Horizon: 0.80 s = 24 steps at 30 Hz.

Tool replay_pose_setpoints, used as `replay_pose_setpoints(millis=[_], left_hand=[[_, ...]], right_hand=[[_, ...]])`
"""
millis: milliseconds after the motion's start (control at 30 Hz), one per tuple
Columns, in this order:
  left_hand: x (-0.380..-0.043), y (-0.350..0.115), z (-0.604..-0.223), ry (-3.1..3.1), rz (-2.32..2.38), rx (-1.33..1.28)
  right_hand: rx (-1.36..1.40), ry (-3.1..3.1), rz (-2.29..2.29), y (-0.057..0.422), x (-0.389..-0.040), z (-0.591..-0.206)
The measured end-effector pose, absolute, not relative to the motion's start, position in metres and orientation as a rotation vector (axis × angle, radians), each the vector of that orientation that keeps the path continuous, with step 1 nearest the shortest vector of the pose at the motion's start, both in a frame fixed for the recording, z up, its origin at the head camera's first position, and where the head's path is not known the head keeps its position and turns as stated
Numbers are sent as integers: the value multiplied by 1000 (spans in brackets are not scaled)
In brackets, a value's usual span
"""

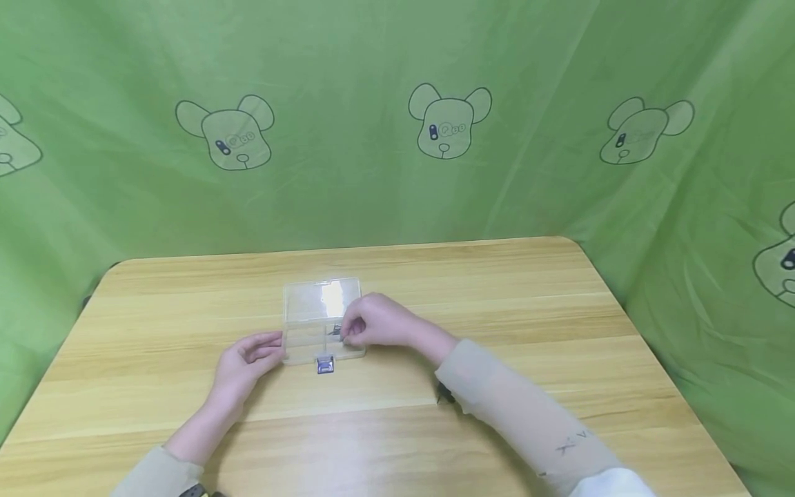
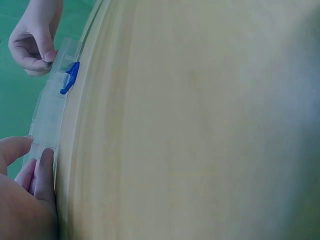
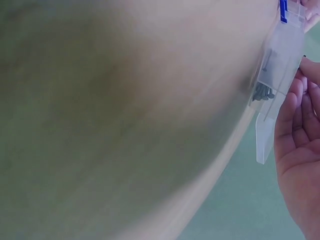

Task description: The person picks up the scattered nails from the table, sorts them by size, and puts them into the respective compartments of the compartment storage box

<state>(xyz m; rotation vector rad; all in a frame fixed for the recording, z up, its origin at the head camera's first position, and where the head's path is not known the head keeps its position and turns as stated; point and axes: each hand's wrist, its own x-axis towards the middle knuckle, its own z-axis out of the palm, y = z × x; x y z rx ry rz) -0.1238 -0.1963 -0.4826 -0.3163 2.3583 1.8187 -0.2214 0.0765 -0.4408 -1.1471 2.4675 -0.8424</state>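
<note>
A clear plastic box (image 1: 304, 352) stands on the table with its transparent lid (image 1: 304, 302) raised at the back. A blue latch (image 1: 326, 364) hangs at its front edge, and a divider splits the inside. Several dark screws (image 3: 263, 92) lie in the right-hand compartment. My left hand (image 1: 245, 359) holds the box's left end between thumb and fingers. Over the right compartment, my right hand (image 1: 379, 321) pinches a small dark piece (image 2: 49, 64) between thumb and fingertips. Most of that piece is hidden by the fingers, so its kind is unclear.
The wooden table (image 1: 528, 297) spreads around the box on all sides. Behind and beside it hangs a green curtain (image 1: 348, 186) with bear-head drawings. A small black object (image 1: 444, 393) shows at the edge of the right sleeve.
</note>
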Motion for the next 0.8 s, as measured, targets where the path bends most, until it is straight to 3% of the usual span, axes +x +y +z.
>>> replay_pose_setpoints(millis=[800], left_hand=[[-124, -195, -482, 2336, 1858, -324]], right_hand=[[-1177, 2448, -884, 92, -221, -440]])
